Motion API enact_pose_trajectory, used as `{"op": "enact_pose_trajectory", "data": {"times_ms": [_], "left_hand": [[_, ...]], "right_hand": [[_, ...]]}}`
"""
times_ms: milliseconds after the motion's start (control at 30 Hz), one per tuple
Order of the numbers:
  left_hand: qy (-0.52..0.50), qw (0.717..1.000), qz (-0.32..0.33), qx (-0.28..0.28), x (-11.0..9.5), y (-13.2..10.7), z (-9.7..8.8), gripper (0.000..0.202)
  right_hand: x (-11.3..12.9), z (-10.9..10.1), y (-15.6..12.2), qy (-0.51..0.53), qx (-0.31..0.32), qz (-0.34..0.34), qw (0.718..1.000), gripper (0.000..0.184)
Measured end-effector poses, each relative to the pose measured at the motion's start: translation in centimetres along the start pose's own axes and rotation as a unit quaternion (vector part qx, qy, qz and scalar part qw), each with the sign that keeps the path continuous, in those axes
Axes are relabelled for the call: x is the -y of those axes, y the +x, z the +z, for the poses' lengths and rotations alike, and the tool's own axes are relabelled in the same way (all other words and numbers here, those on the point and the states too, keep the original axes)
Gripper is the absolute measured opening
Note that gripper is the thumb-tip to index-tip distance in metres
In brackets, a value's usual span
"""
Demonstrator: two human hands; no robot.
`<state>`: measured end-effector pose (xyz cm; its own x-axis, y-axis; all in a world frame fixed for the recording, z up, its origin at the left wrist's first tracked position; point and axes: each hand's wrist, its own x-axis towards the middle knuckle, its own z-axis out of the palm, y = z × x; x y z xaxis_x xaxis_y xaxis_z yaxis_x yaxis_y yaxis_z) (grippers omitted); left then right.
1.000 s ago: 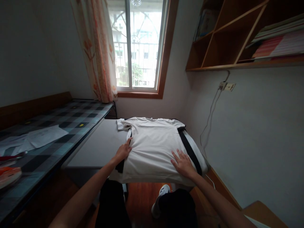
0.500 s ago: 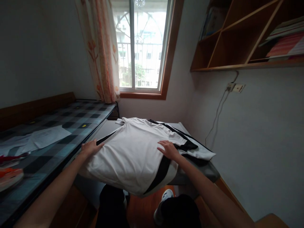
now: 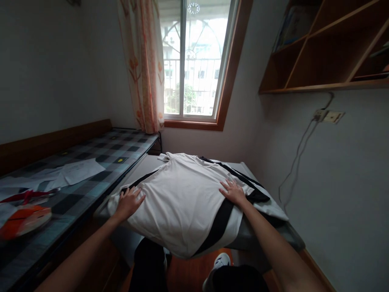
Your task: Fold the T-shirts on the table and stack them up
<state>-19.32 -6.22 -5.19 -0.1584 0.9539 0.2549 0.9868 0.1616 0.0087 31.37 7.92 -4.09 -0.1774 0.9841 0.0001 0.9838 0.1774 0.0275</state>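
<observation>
**Grey table [image 3: 141, 172] bore a white shirt [image 3: 182, 202], opened out but creased**

Laid across the tabletop, the shirt was already spread; its body was not folded, and its creases were not smoothed out. It lay askew, the neckline toward the window [image 3: 200, 61] and the hem sagging over the near edge. Its fabric looked thin and soft, with shallow wrinkles fanning over the front. A black band [image 3: 220, 219] ran along its right side; whether it belonged to the shirt was unclear.

The left hand [image 3: 130, 201] rested on the shirt's left side, the right hand [image 3: 233, 192] near the right sleeve, both with fingers spread and gripping nothing visible.

Black-and-white cloth [image 3: 272, 209] lay beyond the right hand. Farther left, papers [image 3: 79, 172] sat on a checked bed [image 3: 133, 140].
</observation>
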Motion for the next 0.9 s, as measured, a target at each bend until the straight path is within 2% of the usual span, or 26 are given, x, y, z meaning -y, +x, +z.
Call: {"op": "enact_pose_trajectory", "data": {"times_ms": [300, 433, 533, 633, 700, 800, 900], "left_hand": [[-0.015, 0.997, 0.057, 0.039, 0.6, 6.9, 1.0, 0.058], [-0.007, 0.995, 0.087, 0.045, 2.3, 9.7, 0.7, 0.055], [0.022, 0.995, 0.08, 0.058, 3.0, 10.6, -0.2, 0.053], [0.06, 0.996, 0.051, 0.047, 1.7, 9.9, -0.9, 0.048], [0.071, 0.997, 0.041, 0.006, -0.1, 8.5, -1.1, 0.044], [0.052, 0.997, 0.022, -0.045, -2.6, 5.6, -1.5, 0.047], [0.02, 0.999, -0.021, -0.029, -3.3, 3.2, -2.1, 0.055]], "right_hand": [[1.2, 0.4, -0.7, 0.002, -0.009, 0.052, 0.999, 0.059], [3.4, 0.7, -2.6, 0.01, -0.005, 0.137, 0.99, 0.059], [5.0, 1.1, -4.6, 0.009, -0.016, 0.175, 0.984, 0.058], [5.8, 1.2, -6.1, 0.003, -0.026, 0.156, 0.987, 0.058], [5.8, 1.0, -6.3, 0.01, -0.019, 0.147, 0.989, 0.058], [4.6, -0.3, -5.2, 0.033, 0.003, 0.132, 0.991, 0.057], [2.2, -2.0, -2.7, 0.034, 0.001, 0.048, 0.998, 0.053]]}}
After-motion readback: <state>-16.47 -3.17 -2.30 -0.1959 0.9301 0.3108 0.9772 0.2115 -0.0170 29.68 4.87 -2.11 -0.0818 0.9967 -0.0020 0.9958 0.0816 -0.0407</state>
